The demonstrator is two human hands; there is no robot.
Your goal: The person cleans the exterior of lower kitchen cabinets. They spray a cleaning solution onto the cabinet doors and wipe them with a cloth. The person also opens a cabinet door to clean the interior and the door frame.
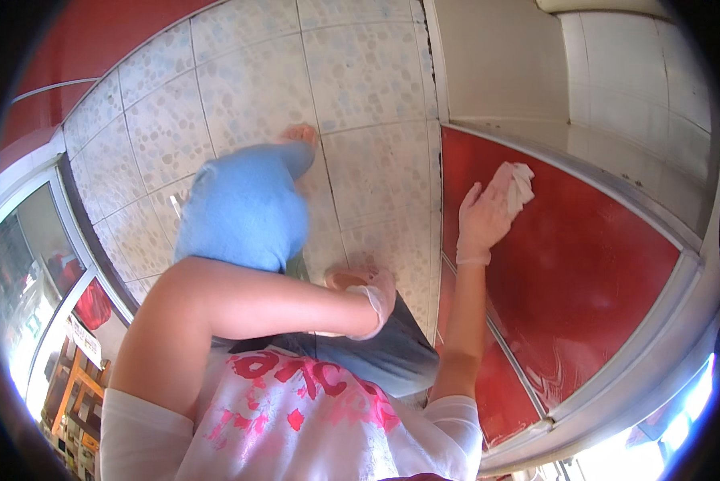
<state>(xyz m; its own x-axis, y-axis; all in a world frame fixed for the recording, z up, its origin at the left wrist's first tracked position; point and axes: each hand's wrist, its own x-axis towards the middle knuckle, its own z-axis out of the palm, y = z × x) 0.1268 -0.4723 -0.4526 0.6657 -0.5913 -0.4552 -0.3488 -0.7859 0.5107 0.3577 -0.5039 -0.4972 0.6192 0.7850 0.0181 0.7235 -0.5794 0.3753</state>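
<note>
My right hand (487, 210), in a thin clear glove, presses a folded white cloth (521, 187) against a glossy red panel (576, 264). The cloth sits under and beyond my fingers, near the panel's upper edge. Whitish streaks (555, 385) mark the panel's lower corner. My left hand (369, 291), also gloved, is by my bent knee in dark jeans (396, 343), with the forearm crossing in front of my body. Its fingers are blurred and partly hidden, so their grip is unclear.
A metal edge strip (576, 174) borders the panel, with a pale ledge (624, 168) beyond it. Patterned floor tiles (372, 78) lie ahead of me. My other knee, in light blue fabric (245, 204), sticks out forward. A framed glass door (53, 240) and wooden stools (74, 385) are left.
</note>
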